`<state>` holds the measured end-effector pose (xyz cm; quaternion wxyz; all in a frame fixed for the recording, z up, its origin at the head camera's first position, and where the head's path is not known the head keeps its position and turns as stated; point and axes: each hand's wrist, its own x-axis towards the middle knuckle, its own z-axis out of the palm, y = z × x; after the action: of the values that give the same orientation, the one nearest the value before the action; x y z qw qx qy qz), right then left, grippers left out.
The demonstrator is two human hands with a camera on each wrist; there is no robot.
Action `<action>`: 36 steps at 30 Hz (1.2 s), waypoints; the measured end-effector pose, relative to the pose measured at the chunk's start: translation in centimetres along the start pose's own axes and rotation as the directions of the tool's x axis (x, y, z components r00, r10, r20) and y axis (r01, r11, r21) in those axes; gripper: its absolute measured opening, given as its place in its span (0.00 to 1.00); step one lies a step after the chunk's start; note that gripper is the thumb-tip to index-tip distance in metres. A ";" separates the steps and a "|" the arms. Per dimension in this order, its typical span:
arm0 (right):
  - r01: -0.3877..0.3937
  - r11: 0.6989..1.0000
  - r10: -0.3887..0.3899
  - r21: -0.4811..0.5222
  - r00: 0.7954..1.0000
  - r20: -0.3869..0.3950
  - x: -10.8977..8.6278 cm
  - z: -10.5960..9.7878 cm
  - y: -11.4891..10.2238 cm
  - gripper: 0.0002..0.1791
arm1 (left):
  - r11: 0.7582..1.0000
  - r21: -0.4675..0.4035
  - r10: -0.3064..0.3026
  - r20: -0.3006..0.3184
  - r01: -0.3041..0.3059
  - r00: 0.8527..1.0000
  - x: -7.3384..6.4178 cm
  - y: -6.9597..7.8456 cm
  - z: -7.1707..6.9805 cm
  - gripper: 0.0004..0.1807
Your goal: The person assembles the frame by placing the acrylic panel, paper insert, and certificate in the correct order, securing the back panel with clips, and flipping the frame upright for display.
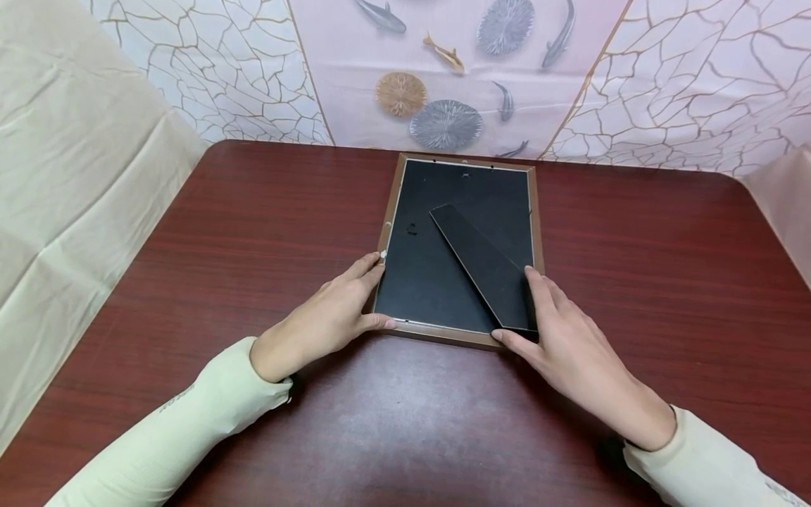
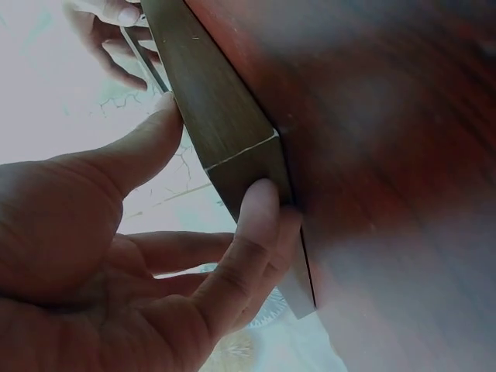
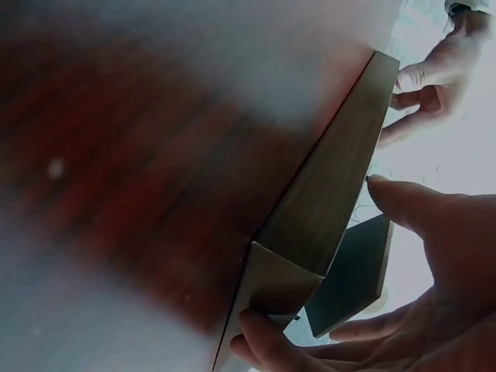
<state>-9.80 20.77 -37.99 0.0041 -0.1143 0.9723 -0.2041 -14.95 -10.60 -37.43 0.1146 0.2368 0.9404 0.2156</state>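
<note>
A picture frame (image 1: 456, 333) lies face down on the table, its black backing board (image 1: 424, 274) upward inside a brown border. A black easel stand (image 1: 481, 267) slants across the backing, its wide end near the lower right corner. My left hand (image 1: 323, 310) holds the near left corner, thumb on the near edge and fingers along the left side. At the near right corner my right hand (image 1: 576, 345) grips the frame, its thumb by the stand's wide end. In the left wrist view, the left hand's fingertips (image 2: 260, 205) press the border's outer side.
The dark red wood-grain table (image 1: 253, 211) runs out on both sides of the frame. Behind it hangs a patterned cloth (image 1: 443, 70) with fish and round motifs, close to the frame's far edge. A pale cloth (image 1: 82, 197) drapes along the left side.
</note>
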 end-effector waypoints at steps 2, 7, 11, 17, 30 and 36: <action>-0.006 1.000 0.007 -0.004 1.000 0.005 0.2 0.0 -0.1 0.54 | 1.000 0.005 -0.003 0.008 0.003 1.000 0.0 0.0 0.0 0.50; -0.020 0.999 0.021 -0.027 1.000 0.017 0.5 -0.1 -0.4 0.54 | 1.000 0.002 -0.016 0.021 0.016 1.000 0.0 0.2 -0.1 0.51; -0.034 0.998 0.035 -0.055 0.999 0.017 0.6 0.0 -0.6 0.54 | 1.000 0.007 -0.019 0.028 0.019 0.999 0.0 0.3 -0.1 0.50; -0.044 0.996 0.045 -0.082 0.999 0.012 0.8 0.0 -0.9 0.54 | 1.000 0.023 -0.008 0.016 0.008 1.000 -0.1 0.3 -0.1 0.50; -0.075 0.997 0.073 0.015 0.994 0.080 0.7 -0.6 0.3 0.58 | 1.000 0.027 -0.007 0.009 0.006 1.000 -0.1 0.2 0.0 0.49; -0.060 0.992 0.046 0.114 0.992 0.121 0.1 -1.3 2.2 0.53 | 1.000 0.024 -0.005 0.003 0.005 1.000 -0.1 0.2 0.0 0.49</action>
<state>-10.43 23.19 -37.65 0.0738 -0.0997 0.9593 -0.2535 -14.78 -10.48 -37.28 0.1137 0.2362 0.9433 0.2037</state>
